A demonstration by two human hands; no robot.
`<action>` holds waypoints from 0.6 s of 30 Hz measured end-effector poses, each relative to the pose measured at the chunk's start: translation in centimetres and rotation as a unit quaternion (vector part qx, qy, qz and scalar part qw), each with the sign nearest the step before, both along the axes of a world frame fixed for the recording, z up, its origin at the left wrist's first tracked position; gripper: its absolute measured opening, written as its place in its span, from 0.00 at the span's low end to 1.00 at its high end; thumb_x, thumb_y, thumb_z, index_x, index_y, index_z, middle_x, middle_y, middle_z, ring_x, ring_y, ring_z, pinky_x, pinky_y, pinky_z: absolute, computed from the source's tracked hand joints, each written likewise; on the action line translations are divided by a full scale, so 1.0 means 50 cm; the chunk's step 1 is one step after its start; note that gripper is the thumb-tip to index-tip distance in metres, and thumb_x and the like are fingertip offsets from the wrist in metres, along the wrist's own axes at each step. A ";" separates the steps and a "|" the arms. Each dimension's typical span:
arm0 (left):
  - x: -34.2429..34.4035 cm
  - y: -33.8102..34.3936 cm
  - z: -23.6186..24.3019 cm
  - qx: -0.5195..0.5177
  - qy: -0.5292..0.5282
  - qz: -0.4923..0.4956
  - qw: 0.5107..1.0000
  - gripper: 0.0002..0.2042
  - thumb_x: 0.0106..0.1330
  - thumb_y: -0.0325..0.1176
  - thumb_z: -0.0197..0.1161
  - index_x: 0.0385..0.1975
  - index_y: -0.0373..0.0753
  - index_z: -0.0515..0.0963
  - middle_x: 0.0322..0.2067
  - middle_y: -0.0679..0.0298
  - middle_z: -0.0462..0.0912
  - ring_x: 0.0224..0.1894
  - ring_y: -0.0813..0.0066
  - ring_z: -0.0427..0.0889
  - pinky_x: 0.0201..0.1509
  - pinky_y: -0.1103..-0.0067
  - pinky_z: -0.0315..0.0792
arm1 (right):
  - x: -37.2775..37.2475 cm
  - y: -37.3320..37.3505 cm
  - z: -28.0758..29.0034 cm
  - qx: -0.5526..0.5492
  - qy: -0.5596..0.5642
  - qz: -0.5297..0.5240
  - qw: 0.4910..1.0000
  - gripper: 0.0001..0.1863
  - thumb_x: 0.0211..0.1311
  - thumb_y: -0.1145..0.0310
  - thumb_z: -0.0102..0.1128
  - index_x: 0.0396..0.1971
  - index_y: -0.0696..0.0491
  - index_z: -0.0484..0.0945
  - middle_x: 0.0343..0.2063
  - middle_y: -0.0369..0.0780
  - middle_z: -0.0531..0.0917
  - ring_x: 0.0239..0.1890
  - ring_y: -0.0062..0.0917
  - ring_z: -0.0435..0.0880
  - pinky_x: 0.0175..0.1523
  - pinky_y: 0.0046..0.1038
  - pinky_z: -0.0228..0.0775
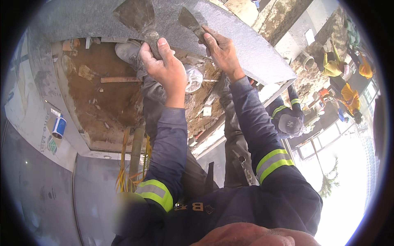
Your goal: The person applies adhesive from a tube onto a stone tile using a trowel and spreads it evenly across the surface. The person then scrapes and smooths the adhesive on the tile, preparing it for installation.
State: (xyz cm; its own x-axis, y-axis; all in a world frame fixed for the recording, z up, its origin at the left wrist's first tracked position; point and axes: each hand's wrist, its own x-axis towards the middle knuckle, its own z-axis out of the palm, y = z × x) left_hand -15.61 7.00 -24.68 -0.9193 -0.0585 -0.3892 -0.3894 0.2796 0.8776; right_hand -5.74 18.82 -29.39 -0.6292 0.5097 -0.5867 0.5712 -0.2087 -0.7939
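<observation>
Here I'm holding the wide scraper [135,15] by its handle, my left hand [167,67] closing round it, blade pointing out beyond the fingertips; to its right, my right hand [223,52] is gripping the narrower scraper [188,19]. Both blades are showing over the grey slab [256,47], apart from each other. They're looking smeared, so I'm judging the scraper work under way; how much is left, I cannot tell.

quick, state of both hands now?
Left hand: closed, holding the wide scraper by its handle.
Right hand: closed, holding the narrower scraper by its handle.
</observation>
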 end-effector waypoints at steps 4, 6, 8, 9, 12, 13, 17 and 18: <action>0.001 0.004 0.012 -0.005 -0.035 -0.053 0.998 0.11 0.77 0.35 0.59 0.46 0.31 0.78 0.30 0.67 0.78 0.25 0.86 0.71 0.29 0.83 0.67 | 0.089 0.049 0.078 -0.065 0.001 -0.126 0.990 0.25 0.81 0.57 0.51 0.66 0.59 0.74 0.36 0.41 0.88 0.24 0.15 0.75 0.29 0.19 0.70; 0.011 0.006 0.008 0.031 -0.071 -0.083 0.994 0.11 0.77 0.35 0.59 0.44 0.31 0.79 0.28 0.69 0.77 0.24 0.88 0.69 0.27 0.84 0.64 | 0.109 0.074 0.108 -0.074 0.026 -0.160 0.984 0.26 0.80 0.56 0.52 0.67 0.59 0.73 0.36 0.41 0.88 0.25 0.15 0.76 0.30 0.20 0.71; 0.026 0.007 -0.007 0.065 -0.100 -0.118 0.986 0.12 0.77 0.36 0.60 0.43 0.31 0.80 0.26 0.70 0.76 0.22 0.90 0.66 0.24 0.86 0.61 | 0.107 0.104 0.146 -0.065 0.038 -0.173 0.982 0.26 0.80 0.56 0.52 0.68 0.59 0.72 0.38 0.41 0.87 0.26 0.15 0.77 0.30 0.20 0.71; 0.034 0.015 -0.006 0.085 -0.124 -0.138 0.979 0.12 0.77 0.37 0.60 0.44 0.31 0.80 0.27 0.71 0.76 0.22 0.90 0.65 0.24 0.86 0.60 | 0.101 0.112 0.158 -0.045 0.050 -0.177 0.982 0.27 0.80 0.56 0.52 0.68 0.58 0.71 0.39 0.41 0.86 0.29 0.15 0.78 0.31 0.20 0.71; 0.057 0.031 -0.001 0.128 -0.184 -0.207 0.952 0.15 0.76 0.39 0.61 0.45 0.31 0.81 0.27 0.70 0.77 0.24 0.88 0.67 0.26 0.84 0.61 | 0.093 0.144 0.193 0.043 0.030 -0.142 0.988 0.27 0.80 0.56 0.52 0.69 0.58 0.71 0.38 0.39 0.85 0.32 0.15 0.78 0.32 0.19 0.71; 0.064 0.034 0.000 0.130 -0.195 -0.236 0.943 0.17 0.76 0.41 0.61 0.46 0.30 0.82 0.27 0.69 0.78 0.27 0.84 0.70 0.30 0.81 0.65 | 0.082 0.147 0.202 0.067 0.039 -0.146 0.986 0.27 0.80 0.56 0.53 0.69 0.57 0.70 0.34 0.37 0.84 0.31 0.14 0.78 0.31 0.19 0.70; 0.103 0.053 0.024 0.166 -0.196 -0.293 0.921 0.21 0.75 0.45 0.62 0.49 0.29 0.82 0.27 0.66 0.80 0.31 0.80 0.74 0.35 0.78 0.70 | 0.071 0.143 0.236 0.049 0.045 -0.156 0.986 0.26 0.80 0.60 0.53 0.70 0.58 0.69 0.25 0.31 0.75 0.24 0.12 0.71 0.28 0.19 0.65; 0.111 0.053 0.030 0.173 -0.198 -0.300 0.917 0.21 0.75 0.45 0.62 0.50 0.29 0.82 0.27 0.65 0.81 0.31 0.81 0.74 0.35 0.77 0.70 | 0.069 0.128 0.243 0.059 0.032 -0.157 0.985 0.27 0.80 0.60 0.53 0.70 0.59 0.69 0.24 0.31 0.74 0.24 0.12 0.70 0.28 0.18 0.64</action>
